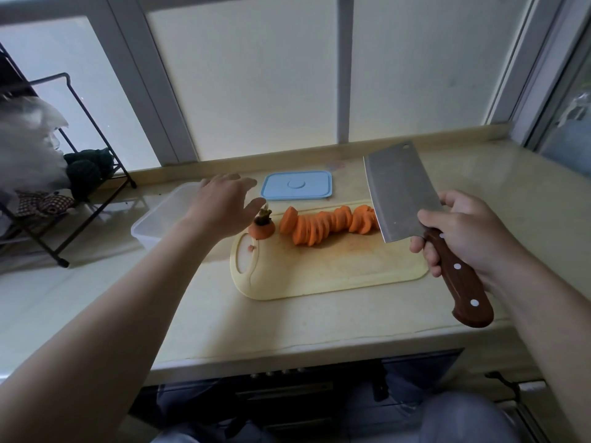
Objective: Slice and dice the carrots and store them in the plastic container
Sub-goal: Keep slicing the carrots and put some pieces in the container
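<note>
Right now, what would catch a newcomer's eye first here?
First the big cleaver, raised in the right hand over the board's right end. Next comes the row of orange carrot slices along the board's far edge, with the stem end at its left. The left hand hovers open by the container.

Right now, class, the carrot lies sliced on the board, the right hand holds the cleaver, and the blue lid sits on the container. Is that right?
No: the head view shows the lid off, flat on the counter behind the board, apart from the open container. The rest holds.
</note>
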### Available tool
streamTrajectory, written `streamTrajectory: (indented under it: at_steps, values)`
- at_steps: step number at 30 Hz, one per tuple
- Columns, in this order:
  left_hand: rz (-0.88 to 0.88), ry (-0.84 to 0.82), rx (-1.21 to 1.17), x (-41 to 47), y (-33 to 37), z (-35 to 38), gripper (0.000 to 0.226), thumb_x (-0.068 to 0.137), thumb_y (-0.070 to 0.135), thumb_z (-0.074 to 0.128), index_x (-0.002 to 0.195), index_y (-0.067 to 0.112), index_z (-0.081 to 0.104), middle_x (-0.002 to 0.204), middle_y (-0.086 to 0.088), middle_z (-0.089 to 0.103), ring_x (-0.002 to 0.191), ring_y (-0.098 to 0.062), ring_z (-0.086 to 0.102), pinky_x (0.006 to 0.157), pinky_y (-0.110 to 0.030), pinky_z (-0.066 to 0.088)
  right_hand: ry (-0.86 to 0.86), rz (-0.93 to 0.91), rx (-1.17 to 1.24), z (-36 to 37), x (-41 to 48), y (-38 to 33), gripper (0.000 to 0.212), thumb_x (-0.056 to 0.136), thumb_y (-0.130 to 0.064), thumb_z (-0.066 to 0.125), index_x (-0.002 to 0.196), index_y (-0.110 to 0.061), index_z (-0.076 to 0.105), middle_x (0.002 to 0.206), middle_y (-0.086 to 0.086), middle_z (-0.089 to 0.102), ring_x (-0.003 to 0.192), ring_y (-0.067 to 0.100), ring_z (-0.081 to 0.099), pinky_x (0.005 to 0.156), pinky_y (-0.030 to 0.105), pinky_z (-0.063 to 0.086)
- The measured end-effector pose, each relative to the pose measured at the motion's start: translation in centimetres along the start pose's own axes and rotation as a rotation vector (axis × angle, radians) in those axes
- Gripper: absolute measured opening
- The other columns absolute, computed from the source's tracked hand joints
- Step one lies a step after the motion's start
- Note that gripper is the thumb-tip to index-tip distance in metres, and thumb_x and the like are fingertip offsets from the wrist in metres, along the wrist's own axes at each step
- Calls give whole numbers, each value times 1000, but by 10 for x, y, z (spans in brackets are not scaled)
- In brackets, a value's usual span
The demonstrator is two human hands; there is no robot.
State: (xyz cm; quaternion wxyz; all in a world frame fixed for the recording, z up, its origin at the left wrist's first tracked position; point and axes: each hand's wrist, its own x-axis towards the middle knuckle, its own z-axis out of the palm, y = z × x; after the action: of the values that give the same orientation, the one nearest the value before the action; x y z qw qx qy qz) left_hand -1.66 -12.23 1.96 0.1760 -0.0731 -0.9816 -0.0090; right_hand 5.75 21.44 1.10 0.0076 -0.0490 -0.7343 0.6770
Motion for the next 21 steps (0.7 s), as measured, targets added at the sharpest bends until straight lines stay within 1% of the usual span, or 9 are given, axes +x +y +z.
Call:
streamTrajectory:
  at_steps: [2,3,5,7,9,13,17,19,21]
  values:
    - [-6,29,-149,-3,6,-1,44,97,37,60,137,20,56,120,4,65,114,-21,59,88,-31,42,7,1,1,-2,-1,0,12,104,-3,48,112,-10,53,61,19,62,37,21,47,38,29,42]
    - [-2,25,-243,-4,9,-1,43,95,32,63,136,19,57,116,5,67,110,-18,62,87,-29,45,10,1,1,-3,-1,1,12,104,-3,48,112,-10,54,61,19,62,37,21,47,38,29,42]
    - [39,7,-415,-5,15,1,44,92,27,69,134,17,60,110,5,69,102,-12,65,93,-35,52,19,0,0,-5,-2,2,12,104,-3,48,112,-10,54,61,19,62,37,21,47,38,29,42]
    - [86,-13,-531,-5,22,4,47,88,26,74,132,17,61,108,7,69,99,-8,66,96,-36,54,32,-1,-4,-9,-2,3,12,104,-3,48,112,-9,54,60,19,62,37,21,47,39,29,42]
    - [115,-38,-652,-4,33,2,52,85,27,78,133,18,60,109,8,69,101,-5,66,98,-32,53,47,2,-6,-13,-2,5,11,104,-3,48,111,-9,54,60,18,62,37,21,47,38,29,42]
    - [143,-74,-833,1,52,3,61,79,31,82,134,19,59,114,8,70,106,-2,65,98,-31,53,83,17,-10,-25,0,9,11,104,-1,46,108,-10,53,58,17,60,36,20,46,36,28,41]
    - [162,-117,-792,9,67,12,69,75,37,84,136,19,58,119,9,68,110,0,62,101,-31,51,109,59,-45,-38,9,16,12,102,-1,47,108,-10,53,61,18,60,37,20,47,36,29,42]
    - [186,-149,-680,13,73,16,73,76,45,82,139,21,55,127,8,63,118,-3,58,104,-33,49,102,91,-62,-44,14,19,14,101,0,47,109,-9,53,61,18,60,38,20,46,38,29,43]
    - [234,-190,-498,15,75,21,78,77,53,78,143,23,50,139,6,55,128,-10,50,106,-36,45,84,118,-96,-47,19,20,17,99,1,45,109,-10,54,61,18,60,40,22,46,40,30,44]
